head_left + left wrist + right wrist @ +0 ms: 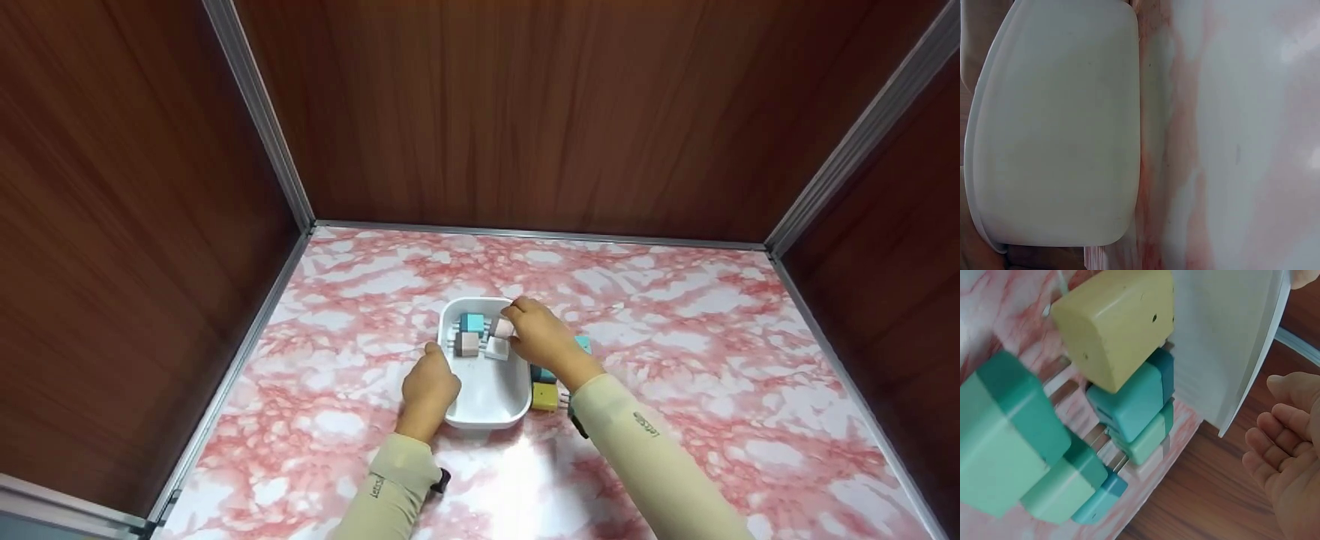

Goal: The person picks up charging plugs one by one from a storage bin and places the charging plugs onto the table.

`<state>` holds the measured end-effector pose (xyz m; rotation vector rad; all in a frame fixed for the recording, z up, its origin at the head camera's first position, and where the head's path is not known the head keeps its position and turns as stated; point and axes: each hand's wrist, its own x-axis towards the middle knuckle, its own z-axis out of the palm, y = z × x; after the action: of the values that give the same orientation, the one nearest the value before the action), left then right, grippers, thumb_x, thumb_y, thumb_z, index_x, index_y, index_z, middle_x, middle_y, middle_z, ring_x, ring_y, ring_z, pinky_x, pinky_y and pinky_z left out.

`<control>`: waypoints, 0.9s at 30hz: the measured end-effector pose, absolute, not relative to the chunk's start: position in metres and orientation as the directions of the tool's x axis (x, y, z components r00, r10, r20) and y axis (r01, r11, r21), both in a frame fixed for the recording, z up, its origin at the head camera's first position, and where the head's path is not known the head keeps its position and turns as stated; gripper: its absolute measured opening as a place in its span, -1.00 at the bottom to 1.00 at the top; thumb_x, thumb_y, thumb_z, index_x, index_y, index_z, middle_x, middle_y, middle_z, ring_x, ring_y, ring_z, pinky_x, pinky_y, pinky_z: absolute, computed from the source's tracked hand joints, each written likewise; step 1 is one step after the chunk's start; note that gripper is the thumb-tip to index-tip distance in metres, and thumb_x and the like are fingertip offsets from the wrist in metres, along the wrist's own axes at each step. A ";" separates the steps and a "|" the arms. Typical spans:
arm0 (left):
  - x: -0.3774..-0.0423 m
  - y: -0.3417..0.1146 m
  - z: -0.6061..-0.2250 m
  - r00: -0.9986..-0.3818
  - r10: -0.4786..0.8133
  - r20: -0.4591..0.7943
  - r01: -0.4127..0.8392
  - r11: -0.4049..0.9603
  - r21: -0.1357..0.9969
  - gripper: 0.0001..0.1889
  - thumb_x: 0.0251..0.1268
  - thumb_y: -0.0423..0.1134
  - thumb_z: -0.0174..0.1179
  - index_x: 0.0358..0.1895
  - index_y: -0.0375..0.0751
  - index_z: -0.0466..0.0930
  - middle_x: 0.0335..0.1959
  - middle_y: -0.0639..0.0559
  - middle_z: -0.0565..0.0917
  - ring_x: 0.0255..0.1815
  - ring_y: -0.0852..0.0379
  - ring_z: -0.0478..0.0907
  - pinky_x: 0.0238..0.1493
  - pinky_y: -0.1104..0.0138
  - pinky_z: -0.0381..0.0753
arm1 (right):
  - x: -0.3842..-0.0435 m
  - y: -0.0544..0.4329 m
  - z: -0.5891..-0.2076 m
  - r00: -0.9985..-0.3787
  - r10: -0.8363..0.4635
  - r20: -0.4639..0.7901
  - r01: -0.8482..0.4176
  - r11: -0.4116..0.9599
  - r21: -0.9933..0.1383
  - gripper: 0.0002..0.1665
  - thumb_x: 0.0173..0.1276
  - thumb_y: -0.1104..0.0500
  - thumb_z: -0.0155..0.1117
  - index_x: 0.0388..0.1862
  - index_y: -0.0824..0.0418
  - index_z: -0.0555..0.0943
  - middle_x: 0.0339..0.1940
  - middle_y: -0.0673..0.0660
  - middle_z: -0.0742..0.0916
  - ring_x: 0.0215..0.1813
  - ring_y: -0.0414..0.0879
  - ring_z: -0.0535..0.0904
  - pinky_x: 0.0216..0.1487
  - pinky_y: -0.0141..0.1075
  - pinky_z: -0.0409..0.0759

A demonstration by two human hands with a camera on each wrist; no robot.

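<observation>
A white plastic box [487, 397] with a raised rim stands on the marbled surface. Several plug adapters lie at its far end: a blue one [472, 322], a greyish-pink one [466, 344], a white one [496, 348] and a pinkish one [501, 328], partly covered by fingers. On the box's left side, my left hand [430, 384] grips the rim. Above the far right corner is my right hand [544, 336]; in the right wrist view its fingers [1283, 433] are loosely bent, with nothing visible between them and the thumb.
Just right of the box, several more adapters stand in rows, among them a yellow one [1120, 326], a teal one [1129, 396] and a large green one [1013, 433]. Brown wood-look panels [510, 112] in metal frames border the surface at the back and sides.
</observation>
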<state>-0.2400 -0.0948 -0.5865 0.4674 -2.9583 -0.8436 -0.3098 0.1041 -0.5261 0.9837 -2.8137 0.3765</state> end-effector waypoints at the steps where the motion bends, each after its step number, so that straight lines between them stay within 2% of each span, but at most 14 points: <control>1: -0.240 -0.095 -0.586 -0.954 -0.294 -0.051 -0.277 0.808 0.520 -0.55 0.15 -0.34 0.20 0.14 -0.35 0.40 -0.17 -0.21 0.76 -0.14 -0.19 0.74 -0.17 -0.07 0.64 | -0.309 0.103 -0.527 -0.774 -0.597 0.212 -0.632 0.752 -0.191 -0.46 0.24 0.30 0.49 0.20 0.37 0.60 0.04 0.23 0.66 0.10 0.13 0.62 0.22 -0.05 0.57; 8: -0.239 -0.095 -0.588 -0.955 -0.291 -0.055 -0.278 0.814 0.511 -0.54 0.16 -0.36 0.22 0.15 -0.36 0.40 -0.20 -0.20 0.76 -0.18 -0.17 0.75 -0.22 -0.05 0.65 | -0.305 0.092 -0.532 -0.770 -0.610 0.189 -0.638 0.746 -0.190 -0.47 0.28 0.26 0.48 0.22 0.35 0.60 0.08 0.21 0.66 0.13 0.12 0.62 0.24 -0.05 0.56; 12: -0.240 -0.095 -0.589 -0.958 -0.284 -0.048 -0.268 0.819 0.507 -0.56 0.16 -0.37 0.23 0.13 -0.36 0.41 -0.21 -0.20 0.76 -0.21 -0.17 0.75 -0.25 -0.04 0.65 | -0.303 0.087 -0.537 -0.755 -0.622 0.208 -0.655 0.729 -0.198 -0.45 0.26 0.27 0.50 0.22 0.36 0.60 0.07 0.23 0.66 0.11 0.13 0.63 0.19 -0.02 0.59; 20: -0.241 -0.095 -0.589 -0.956 -0.290 -0.037 -0.268 0.820 0.506 -0.55 0.15 -0.32 0.26 0.12 -0.34 0.42 -0.21 -0.21 0.76 -0.19 -0.19 0.75 -0.20 -0.06 0.65 | -0.299 0.076 -0.542 -0.732 -0.645 0.219 -0.681 0.705 -0.198 -0.45 0.23 0.30 0.51 0.19 0.39 0.59 0.06 0.25 0.65 0.14 0.14 0.59 0.24 -0.05 0.56; 27: -0.241 -0.096 -0.590 -0.953 -0.300 -0.047 -0.282 0.813 0.510 -0.51 0.14 -0.33 0.27 0.16 -0.34 0.41 -0.20 -0.19 0.76 -0.21 -0.17 0.75 -0.23 -0.06 0.64 | -0.296 0.066 -0.549 -0.724 -0.656 0.214 -0.690 0.695 -0.203 -0.47 0.20 0.33 0.46 0.18 0.36 0.60 0.00 0.21 0.64 0.04 0.10 0.63 0.14 -0.07 0.61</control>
<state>-0.2413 -0.0957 -0.5896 0.4749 -2.9568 -0.8238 -0.2961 0.0656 -0.5492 1.1062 -2.7757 0.4091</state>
